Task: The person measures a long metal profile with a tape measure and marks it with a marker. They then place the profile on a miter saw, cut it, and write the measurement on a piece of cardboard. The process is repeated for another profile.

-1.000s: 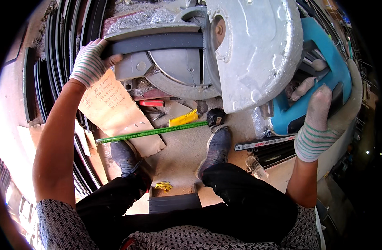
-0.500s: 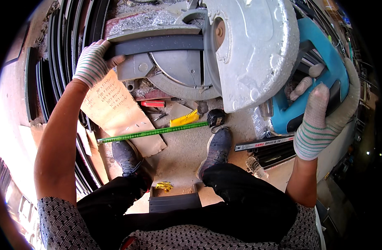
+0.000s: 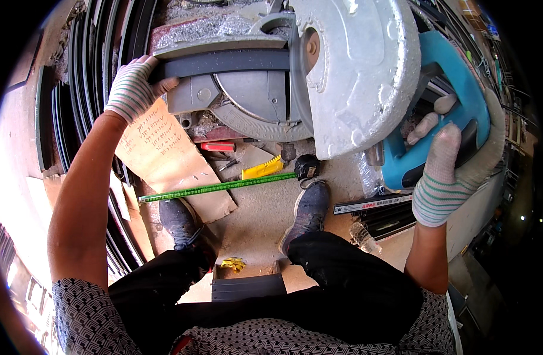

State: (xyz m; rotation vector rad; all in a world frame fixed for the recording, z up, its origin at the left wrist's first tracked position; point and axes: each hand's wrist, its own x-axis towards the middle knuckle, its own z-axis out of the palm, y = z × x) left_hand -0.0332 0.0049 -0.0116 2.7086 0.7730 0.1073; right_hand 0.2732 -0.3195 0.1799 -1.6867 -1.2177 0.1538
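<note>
A mitre saw with a large pale blade guard (image 3: 363, 77) and a teal handle (image 3: 463, 74) stands in front of me. My right hand (image 3: 444, 183), in a white glove with green stripes, is wrapped round that handle, some fingertips showing through its opening. A dark grey metal profile (image 3: 236, 63) lies across the saw's base (image 3: 248, 94), its right end reaching the guard. At its left end, my left hand (image 3: 132, 89), gloved likewise, grips it with the thumb on the near side. The blade is mostly hidden by the guard.
Long dark profiles (image 3: 85, 77) line the left side. Below the saw lie a written-on cardboard sheet (image 3: 171, 157), a red-handled tool (image 3: 217, 147), a yellow cutter (image 3: 262, 168) and a tape measure (image 3: 307, 167) with its green blade drawn out. More dark strips (image 3: 390, 222) lie at right.
My right hand and the saw's handle and guard have shifted slightly to the left. My left hand and the profile have stayed in place.
</note>
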